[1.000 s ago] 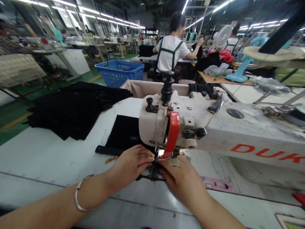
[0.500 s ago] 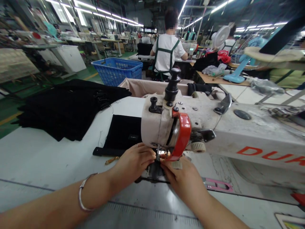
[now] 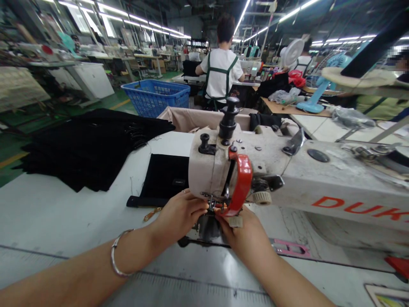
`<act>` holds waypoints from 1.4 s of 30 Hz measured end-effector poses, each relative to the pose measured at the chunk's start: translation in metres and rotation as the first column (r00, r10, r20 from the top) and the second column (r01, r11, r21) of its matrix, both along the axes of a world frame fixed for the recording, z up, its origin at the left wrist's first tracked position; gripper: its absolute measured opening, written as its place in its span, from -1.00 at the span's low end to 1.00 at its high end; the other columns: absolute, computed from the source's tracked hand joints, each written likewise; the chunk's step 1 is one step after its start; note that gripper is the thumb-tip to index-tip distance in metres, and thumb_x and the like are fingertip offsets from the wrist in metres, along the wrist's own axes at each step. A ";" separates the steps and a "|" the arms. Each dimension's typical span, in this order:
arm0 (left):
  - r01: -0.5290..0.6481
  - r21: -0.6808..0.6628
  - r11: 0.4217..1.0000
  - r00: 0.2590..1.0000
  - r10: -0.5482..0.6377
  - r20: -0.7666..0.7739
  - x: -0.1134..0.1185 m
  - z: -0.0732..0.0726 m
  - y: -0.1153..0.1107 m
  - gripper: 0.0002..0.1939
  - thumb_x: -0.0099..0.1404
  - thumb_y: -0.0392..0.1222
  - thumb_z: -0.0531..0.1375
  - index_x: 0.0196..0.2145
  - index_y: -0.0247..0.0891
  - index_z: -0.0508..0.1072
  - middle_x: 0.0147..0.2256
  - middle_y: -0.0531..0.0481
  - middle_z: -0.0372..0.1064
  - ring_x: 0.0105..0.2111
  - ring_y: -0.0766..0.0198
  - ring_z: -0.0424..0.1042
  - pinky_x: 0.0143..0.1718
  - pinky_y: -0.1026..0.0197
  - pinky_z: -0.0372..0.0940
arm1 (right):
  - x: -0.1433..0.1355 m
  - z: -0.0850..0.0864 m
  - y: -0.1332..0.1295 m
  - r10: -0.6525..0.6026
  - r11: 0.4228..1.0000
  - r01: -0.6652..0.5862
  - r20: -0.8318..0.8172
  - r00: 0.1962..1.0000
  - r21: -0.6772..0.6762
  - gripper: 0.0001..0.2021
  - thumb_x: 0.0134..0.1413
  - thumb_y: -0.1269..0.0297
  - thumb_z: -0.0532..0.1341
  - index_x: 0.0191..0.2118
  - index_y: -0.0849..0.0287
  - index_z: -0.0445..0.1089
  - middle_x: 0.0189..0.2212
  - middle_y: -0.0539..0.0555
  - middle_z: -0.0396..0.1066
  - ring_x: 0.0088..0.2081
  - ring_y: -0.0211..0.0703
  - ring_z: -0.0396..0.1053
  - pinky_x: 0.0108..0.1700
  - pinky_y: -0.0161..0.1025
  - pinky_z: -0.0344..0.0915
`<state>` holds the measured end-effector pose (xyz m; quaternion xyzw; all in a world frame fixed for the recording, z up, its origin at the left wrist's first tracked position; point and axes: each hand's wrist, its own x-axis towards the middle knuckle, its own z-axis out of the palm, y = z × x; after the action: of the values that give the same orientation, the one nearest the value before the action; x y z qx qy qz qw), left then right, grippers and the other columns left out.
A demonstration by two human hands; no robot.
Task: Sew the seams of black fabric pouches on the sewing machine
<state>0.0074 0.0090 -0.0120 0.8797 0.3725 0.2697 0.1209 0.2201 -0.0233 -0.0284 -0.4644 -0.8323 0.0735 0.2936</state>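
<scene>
A black fabric piece (image 3: pixel 164 172) with a small label lies under the head of the sewing machine (image 3: pixel 204 168). Its near end reaches the presser foot (image 3: pixel 211 204). A gold zipper pull (image 3: pixel 152 214) sticks out at its lower edge. My left hand (image 3: pixel 180 215), with a bracelet at the wrist, is closed, thumb and fingertips pinching the fabric's edge just left of the foot. On the other side my right hand (image 3: pixel 244 230) is closed too, its fingertips on the same edge. The red guard (image 3: pixel 241 183) partly covers its fingers.
To the left rises a stack of black fabric pieces (image 3: pixel 76 147). Behind the machine are a beige cloth-lined bin (image 3: pixel 179 119) and a blue basket (image 3: pixel 156 96). A pink tool (image 3: pixel 290 247) lies right of my hand. A co-worker (image 3: pixel 222 72) sits ahead, back turned.
The fabric piece and its zipper pull have shifted slightly right relative to the machine. Both hands stay pinched beside the presser foot. The camera view has moved a little.
</scene>
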 end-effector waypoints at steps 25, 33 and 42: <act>-0.098 -0.083 0.992 0.995 0.097 -0.021 -0.009 -0.018 -0.003 -0.76 0.39 -0.20 0.12 -0.31 -0.09 0.60 -0.28 0.06 0.60 -0.23 0.17 0.57 -0.12 0.19 0.44 | -0.013 -0.003 -0.008 -0.045 0.996 0.047 0.034 0.998 -0.074 -0.87 0.14 0.48 0.19 -0.32 0.12 0.46 -0.29 0.07 0.48 -0.22 -0.06 0.40 -0.17 -0.23 0.33; -0.157 -0.015 0.988 0.983 0.154 -0.104 -0.013 -0.028 0.012 -0.77 0.39 0.00 0.17 -0.24 -0.06 0.61 -0.29 0.09 0.60 -0.25 0.15 0.57 -0.11 0.22 0.46 | -0.016 -0.001 -0.001 -0.084 0.996 0.085 0.014 0.996 -0.029 -0.76 -0.05 0.57 0.24 -0.27 0.12 0.45 -0.25 0.05 0.49 -0.21 -0.05 0.43 -0.20 -0.23 0.39; -0.147 -0.046 0.988 0.868 0.106 -0.485 -0.122 0.005 -0.073 0.05 0.10 0.37 0.31 0.40 0.07 -0.03 0.26 -0.25 0.20 0.17 -0.29 0.24 0.15 -0.33 0.18 | 0.006 -0.004 -0.004 0.044 0.999 -0.039 -0.191 0.981 0.032 -0.75 0.29 0.39 0.09 -0.05 0.07 0.46 -0.09 0.17 0.48 -0.06 0.00 0.45 -0.02 -0.03 0.45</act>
<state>-0.1144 -0.0642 -0.0069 0.8870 0.4584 0.0345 0.0425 0.2260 -0.0269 -0.0326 -0.4334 -0.8106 0.1124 0.3774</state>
